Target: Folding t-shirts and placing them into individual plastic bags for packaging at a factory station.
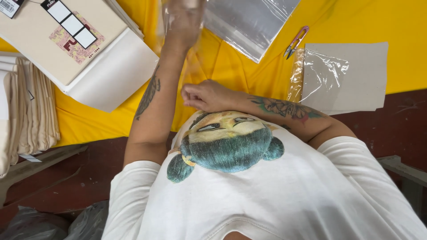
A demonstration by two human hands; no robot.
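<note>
Left hand: raised at the far edge of the scene, forearm stretched straight away from the body, tattoo along its inner side. The hand is blurred and seen through clear film; it appears closed on a clear plastic bag that hangs down over the wrist, but the fingers cannot be made out singly.

Right hand: forearm bent across the chest from the right, flower tattoo on top. Fingers curled together, fingertips pinching or pressing at the yellow cloth just beside the left forearm; whether cloth is actually held between them cannot be told.

Yellow cloth: spread over the table, running off the far and right edges.

Stack of clear bags: far, right of the left hand, partly cut off at the top.

Thread snips: pink handles, lying on the cloth right of the bag stack.

Grey card sheet: right, with crumpled clear wrap over its left part.

Flat cream folded pieces: far left, printed label on top, cut off at the frame edge.

Row of folded cream fabric: left edge, only partly visible.

White printed shirt: near, hides the table's near edge.
</note>
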